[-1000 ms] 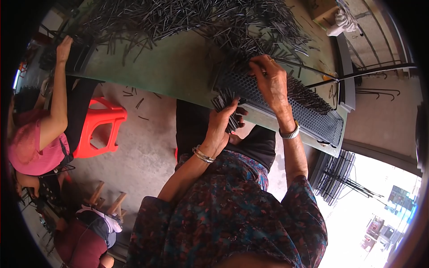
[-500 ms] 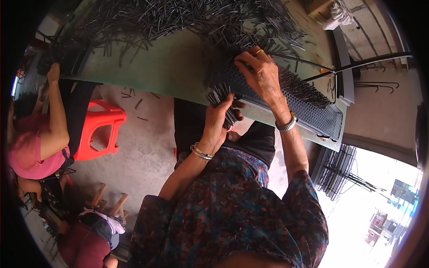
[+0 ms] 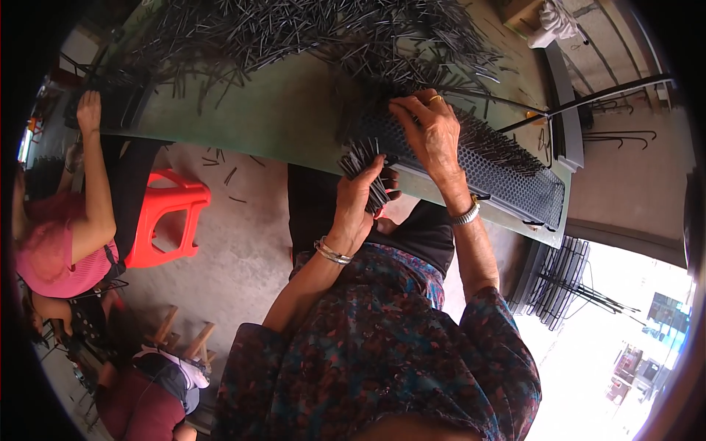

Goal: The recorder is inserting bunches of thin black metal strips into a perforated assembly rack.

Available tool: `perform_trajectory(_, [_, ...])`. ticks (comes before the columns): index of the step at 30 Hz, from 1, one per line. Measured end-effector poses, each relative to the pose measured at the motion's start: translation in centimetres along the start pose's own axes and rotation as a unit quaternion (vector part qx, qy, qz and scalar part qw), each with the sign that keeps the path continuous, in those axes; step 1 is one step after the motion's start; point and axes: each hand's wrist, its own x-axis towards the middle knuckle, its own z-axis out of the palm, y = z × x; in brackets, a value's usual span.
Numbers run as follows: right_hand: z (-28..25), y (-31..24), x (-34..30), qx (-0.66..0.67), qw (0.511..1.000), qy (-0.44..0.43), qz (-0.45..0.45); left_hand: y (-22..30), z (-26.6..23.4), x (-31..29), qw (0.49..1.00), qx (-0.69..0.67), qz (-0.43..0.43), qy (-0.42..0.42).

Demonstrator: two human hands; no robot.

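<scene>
Near the centre of the frame, a left hand [image 3: 354, 201] grips a bundle of thin black rods [image 3: 360, 156], its fingers wrapped closely around the middle, the thumb across the front and the rod ends fanning upward. The wrist is roughly straight, the forearm rising from lower left. Just right of it, the right hand [image 3: 435, 137] arches palm-down over a dark perforated tray [image 3: 515, 192], fingers bent, thumb and forefinger drawn close together; whether a rod sits between them cannot be told. Its forearm comes up from the lower right. More rods [image 3: 507, 151] stand in the tray's upper side, and a loose heap [image 3: 301, 29] covers the table [image 3: 257, 110] at the top of the frame. The rods look light, stiff and perhaps slippery, best pinched singly near one end or clasped mid-length as a bunch.
</scene>
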Motion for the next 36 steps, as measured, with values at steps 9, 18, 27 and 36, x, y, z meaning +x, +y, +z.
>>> perform_trajectory(9, [0.3, -0.3, 0.3, -0.024, 0.999, -0.007, 0.036, -0.4, 0.1, 0.1, 0.999, 0.014, 0.007, -0.034])
perform_trajectory(18, [1.3, 0.3, 0.0, -0.043, 0.998, 0.038, 0.038, -0.3, 0.2, -0.4, 0.999, 0.037, 0.016, -0.027])
perform_trajectory(27, [1.2, -0.3, 0.1, -0.044, 0.998, 0.044, 0.006, -0.4, -0.1, -0.1, 0.999, 0.034, 0.021, -0.013])
perform_trajectory(36, [1.5, -0.1, -0.5, -0.120, 0.992, 0.038, -0.001, -0.2, 0.0, -0.3, 0.999, -0.002, 0.022, -0.029])
